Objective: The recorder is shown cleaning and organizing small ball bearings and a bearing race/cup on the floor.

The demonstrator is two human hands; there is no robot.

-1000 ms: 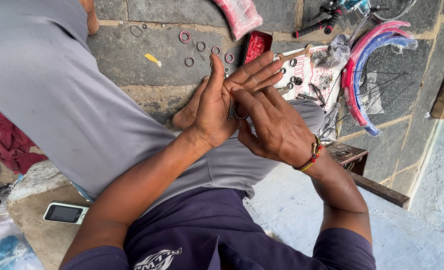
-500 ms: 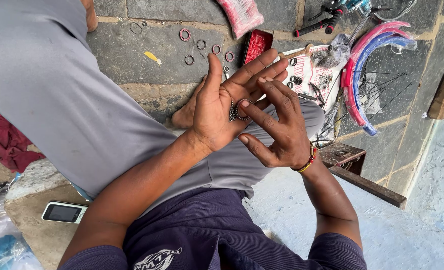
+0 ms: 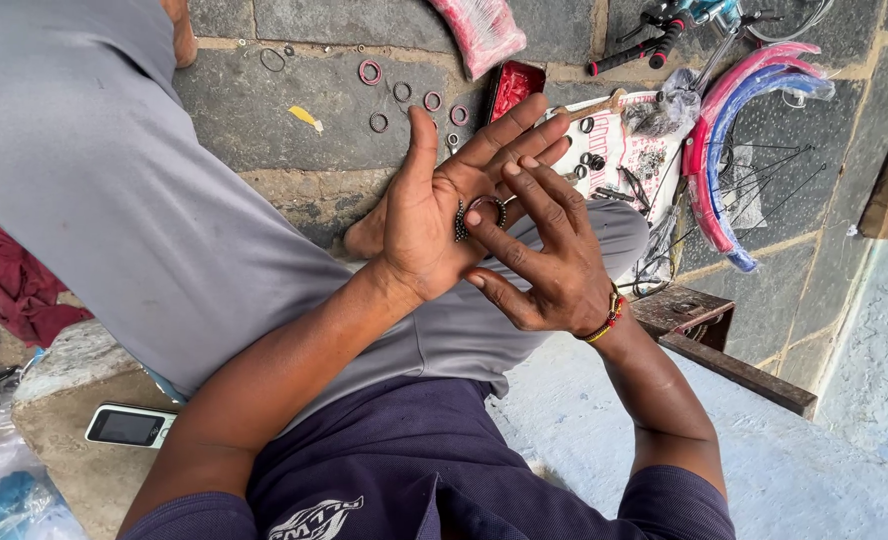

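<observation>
My left hand [image 3: 434,215] is held palm up above my lap, fingers stretched out. In its palm lie two small metal ball-bearing rings [image 3: 479,215], one round and flat, one seen edge-on beside it. My right hand [image 3: 549,260] hovers over the palm with fingers spread; its index fingertip touches the rings. A beaded bracelet [image 3: 604,318] circles the right wrist. Grey trousers cover my legs below the hands.
Several small rings and washers [image 3: 402,95] lie on the stone floor, beside a red tin [image 3: 513,88]. A printed cloth [image 3: 619,150] holds more small parts. Pink and blue mudguards [image 3: 709,160] lie at right, a phone [image 3: 129,426] on a block at left.
My right hand has opened and drawn back from the left palm, uncovering the bearing rings. The left hand stays in place.
</observation>
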